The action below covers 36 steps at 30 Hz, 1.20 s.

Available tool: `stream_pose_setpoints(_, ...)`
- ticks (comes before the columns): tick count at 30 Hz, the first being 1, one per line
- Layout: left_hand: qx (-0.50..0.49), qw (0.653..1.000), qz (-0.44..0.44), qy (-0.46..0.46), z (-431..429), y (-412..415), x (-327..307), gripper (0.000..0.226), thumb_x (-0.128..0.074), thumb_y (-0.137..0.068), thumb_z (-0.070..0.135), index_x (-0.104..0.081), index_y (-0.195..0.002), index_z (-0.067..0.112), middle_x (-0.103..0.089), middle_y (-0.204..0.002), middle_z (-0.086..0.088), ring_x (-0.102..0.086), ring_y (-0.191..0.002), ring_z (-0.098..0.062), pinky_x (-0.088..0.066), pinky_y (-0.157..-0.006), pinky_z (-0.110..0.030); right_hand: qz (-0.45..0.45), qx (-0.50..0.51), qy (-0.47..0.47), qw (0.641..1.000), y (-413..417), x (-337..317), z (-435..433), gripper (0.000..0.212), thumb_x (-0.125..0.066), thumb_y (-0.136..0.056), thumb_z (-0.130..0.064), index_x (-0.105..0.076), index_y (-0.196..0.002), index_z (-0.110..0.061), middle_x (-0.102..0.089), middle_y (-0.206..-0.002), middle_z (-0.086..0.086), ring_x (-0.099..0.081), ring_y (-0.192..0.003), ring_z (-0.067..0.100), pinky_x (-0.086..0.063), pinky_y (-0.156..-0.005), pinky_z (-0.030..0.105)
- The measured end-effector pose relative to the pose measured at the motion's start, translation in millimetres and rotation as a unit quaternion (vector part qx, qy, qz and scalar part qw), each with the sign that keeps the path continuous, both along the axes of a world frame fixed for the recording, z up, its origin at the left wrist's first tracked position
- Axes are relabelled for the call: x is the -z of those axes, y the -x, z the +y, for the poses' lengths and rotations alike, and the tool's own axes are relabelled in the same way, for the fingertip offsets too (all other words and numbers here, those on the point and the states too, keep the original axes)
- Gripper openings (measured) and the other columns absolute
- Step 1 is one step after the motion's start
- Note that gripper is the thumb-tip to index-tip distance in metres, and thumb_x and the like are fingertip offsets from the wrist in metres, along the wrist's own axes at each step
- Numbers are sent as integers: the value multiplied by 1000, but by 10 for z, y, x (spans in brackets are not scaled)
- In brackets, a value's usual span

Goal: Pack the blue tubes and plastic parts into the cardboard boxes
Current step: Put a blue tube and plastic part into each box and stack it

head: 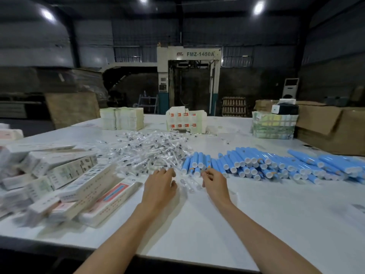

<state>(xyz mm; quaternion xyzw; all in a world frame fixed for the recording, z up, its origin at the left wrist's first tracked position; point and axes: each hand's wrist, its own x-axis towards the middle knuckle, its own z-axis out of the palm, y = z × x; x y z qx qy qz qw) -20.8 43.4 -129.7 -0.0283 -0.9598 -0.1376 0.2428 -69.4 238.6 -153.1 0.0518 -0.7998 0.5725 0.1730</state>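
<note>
Cream machine (188, 54) beyond white table (187, 224)

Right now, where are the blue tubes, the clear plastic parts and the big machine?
blue tubes (276, 164), head view, middle of the heap.
plastic parts (146, 149), head view, middle of the pile.
machine (199, 54), head view, its lettered top panel.

Boxes (65, 180) are lying piled on the table's (197, 224) left, parts (146, 151) heaping mid-table, tubes (276, 165) lying right of them. Three stacks (122, 118) are sitting behind along the far edge, with cartons (331, 125) standing beyond the table's right end.
</note>
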Motion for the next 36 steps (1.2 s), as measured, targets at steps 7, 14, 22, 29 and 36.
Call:
stream_pose_setpoints(7, -211, 965, -100, 118, -632, -115, -159, 55, -58, -106, 48, -51, -141, 7, -56, -142, -13, -51, -133, -34, -49, -99, -42, 8, -34, -7, 999, 7, 32, -8, 21, -57, -103, -14, -69, -86, -14, -61, -62, -3, -54, -56, 4, -41, -58, 25)
stream_pose_setpoints(14, -238, 934, -144, 225, -941, -243, -34, 54, -51, -108, 56, -54, -138, 11, -59, -139, -14, -58, -129, -32, -50, -102, -37, 15, -51, -3, 999, 13, 30, 6, 20, -58, -103, -14, -71, -87, -15, -64, -59, -6, -57, -54, -1, -42, -58, 24)
stream_pose_setpoints(22, -70, 996, -31, -34, -785, -341, -452, 25, -65, -106, 41, -66, -112, 16, -74, -99, -4, -66, -74, -16, -46, -59, -28, 14, -48, 0, 999, -10, 26, -2, 20, -58, -102, -12, -71, -87, -16, -64, -62, -3, -55, -55, 1, -42, -59, 25)
stream_pose_setpoints(29, 218, 847, -74, -479, -237, -39, -739, 27, -74, -100, 36, -75, -125, 24, -83, -100, -6, -80, -83, -25, -62, -63, -31, 11, -36, 7, 999, -14, 10, 5, 16, -58, -104, -14, -72, -96, -14, -67, -70, 4, -61, -64, 15, -57, -70, 45)
stream_pose_setpoints(36, 248, 741, -92, -617, 14, 332, -214, 36, -76, -98, 34, -72, -131, 22, -81, -108, -18, -81, -95, -37, -66, -70, -42, 20, 38, -48, 998, 246, -139, 67, 15, -56, -104, -15, -70, -109, -14, -73, -92, -1, -69, -85, 19, -59, -79, 43)
